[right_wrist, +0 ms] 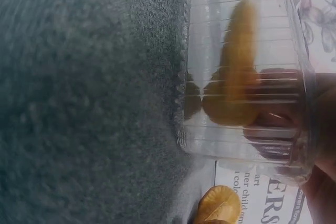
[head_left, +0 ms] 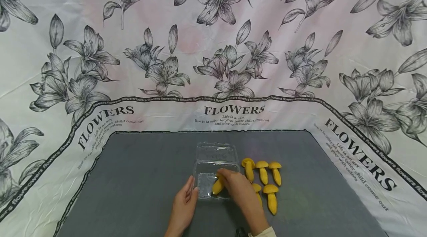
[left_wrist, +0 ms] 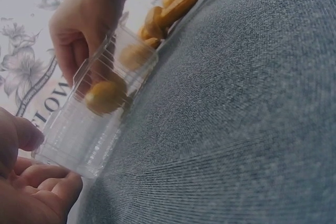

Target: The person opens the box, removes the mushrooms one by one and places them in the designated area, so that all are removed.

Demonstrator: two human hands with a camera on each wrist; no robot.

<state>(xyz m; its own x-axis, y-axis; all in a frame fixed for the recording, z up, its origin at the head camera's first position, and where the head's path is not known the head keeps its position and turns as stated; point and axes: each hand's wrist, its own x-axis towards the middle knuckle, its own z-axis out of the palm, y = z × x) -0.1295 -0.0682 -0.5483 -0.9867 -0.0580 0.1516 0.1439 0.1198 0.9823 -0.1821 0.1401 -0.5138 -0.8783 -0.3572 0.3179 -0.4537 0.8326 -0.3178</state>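
A clear plastic clamshell box lies on the grey cloth with its lid folded back, away from me. My left hand holds the box's near left side, thumb and fingers about its edge in the left wrist view. Inside the box, my right hand grips a yellow toy mushroom near its cap, the stem tip pointing toward me and left. Through the ribbed wall, the right wrist view shows this mushroom low over the bottom, fingers around the cap end.
Several more yellow mushrooms lie in two rows to the right of the box, one partly hidden by my right forearm. A flower-printed curtain borders the grey tabletop at the back and sides.
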